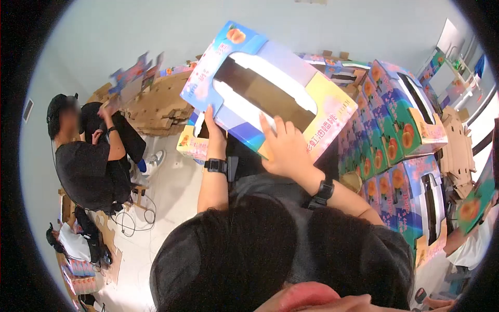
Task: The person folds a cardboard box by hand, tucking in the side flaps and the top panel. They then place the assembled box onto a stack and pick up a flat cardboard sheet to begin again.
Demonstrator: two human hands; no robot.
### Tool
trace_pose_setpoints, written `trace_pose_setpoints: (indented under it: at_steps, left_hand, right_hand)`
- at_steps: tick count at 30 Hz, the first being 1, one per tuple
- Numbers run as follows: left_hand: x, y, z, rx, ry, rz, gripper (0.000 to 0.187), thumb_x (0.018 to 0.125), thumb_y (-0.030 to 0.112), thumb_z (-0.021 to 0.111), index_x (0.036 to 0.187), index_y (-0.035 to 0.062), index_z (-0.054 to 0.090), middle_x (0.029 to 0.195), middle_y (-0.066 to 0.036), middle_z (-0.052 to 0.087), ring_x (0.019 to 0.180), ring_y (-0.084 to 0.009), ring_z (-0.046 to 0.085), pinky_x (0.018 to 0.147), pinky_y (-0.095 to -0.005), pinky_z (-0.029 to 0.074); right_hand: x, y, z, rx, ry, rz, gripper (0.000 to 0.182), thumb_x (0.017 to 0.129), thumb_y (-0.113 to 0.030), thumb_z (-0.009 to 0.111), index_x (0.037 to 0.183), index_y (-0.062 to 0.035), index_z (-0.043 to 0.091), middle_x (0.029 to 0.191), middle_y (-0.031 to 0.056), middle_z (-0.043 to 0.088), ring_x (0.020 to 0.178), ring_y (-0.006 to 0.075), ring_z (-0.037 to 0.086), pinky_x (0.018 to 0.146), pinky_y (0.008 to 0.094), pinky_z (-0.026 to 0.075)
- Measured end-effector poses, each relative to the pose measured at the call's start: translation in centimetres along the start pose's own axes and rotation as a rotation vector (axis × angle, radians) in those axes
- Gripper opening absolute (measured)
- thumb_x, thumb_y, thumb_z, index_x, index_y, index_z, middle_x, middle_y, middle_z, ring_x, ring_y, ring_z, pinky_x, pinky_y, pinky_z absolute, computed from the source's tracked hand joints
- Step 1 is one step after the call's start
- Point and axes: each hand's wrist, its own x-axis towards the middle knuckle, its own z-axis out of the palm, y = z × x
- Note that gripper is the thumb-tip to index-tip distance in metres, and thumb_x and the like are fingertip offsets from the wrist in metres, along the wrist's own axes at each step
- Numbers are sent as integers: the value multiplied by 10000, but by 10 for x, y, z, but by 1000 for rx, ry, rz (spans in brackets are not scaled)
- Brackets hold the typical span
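A printed cardboard fruit box (335, 101) with peach pictures and a long cut-out window is tilted in front of me. My left hand (215, 136) grips its lower left edge, with part of the fingers hidden by the box. My right hand (287, 144) holds the lower edge near the yellow corner, its fingers lying across the face just under the window. Behind my left forearm, a second printed box (191, 141) shows in part. Both wrists wear black straps.
Stacked finished boxes (387, 135) rise close on my right, beside brown cardboard pieces (457, 151). Flat cardboard sheets (156, 106) are piled at the back left. A seated co-worker (91, 171) handles a printed sheet on the left. A cable (138, 221) lies on the floor.
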Motion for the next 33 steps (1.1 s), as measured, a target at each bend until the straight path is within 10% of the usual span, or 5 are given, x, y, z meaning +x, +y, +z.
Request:
trace_pose_setpoints:
  at_steps: [33]
  left_hand:
    - [12,-21,-40,2,-111,-20,667,937,544,583,1389,61,495,1316,-60,582,1263,-216,539,1087,-368,407]
  right_hand:
    - [-3,-4,2,0,24,-43,1085,597,-295,814,1547,-48,351,1313,232,504,1001,344,531,860,420,452]
